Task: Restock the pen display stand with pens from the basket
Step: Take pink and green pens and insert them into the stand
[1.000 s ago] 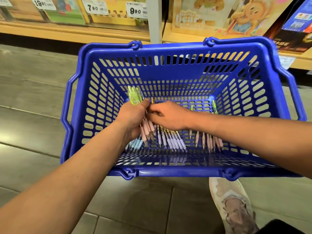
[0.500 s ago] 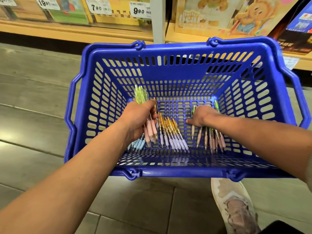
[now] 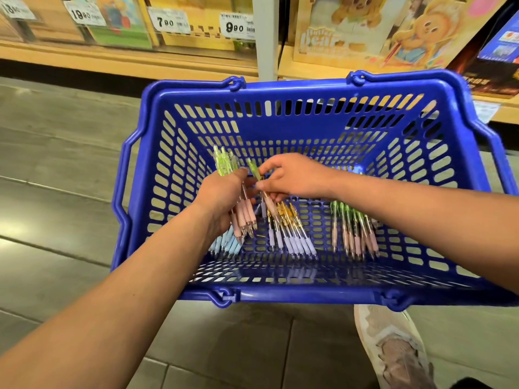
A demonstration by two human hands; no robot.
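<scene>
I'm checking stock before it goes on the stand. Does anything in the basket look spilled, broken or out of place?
Nothing stands out. Pens lie grouped by colour inside the basket: blue-grip pens, purple-grip pens, pink-grip pens. The left hand grips a pink bundle; the right hand pinches a single pen.

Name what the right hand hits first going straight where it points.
Probably the bunch of green-topped, pink-gripped plastic pens gripped by the left hand, close beside the right hand; depth unclear.

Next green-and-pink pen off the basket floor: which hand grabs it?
Right hand. It pinches just one pen, beside the bundle filling the left hand; the loose green-and-pink pens lie on its side of the basket.
</scene>
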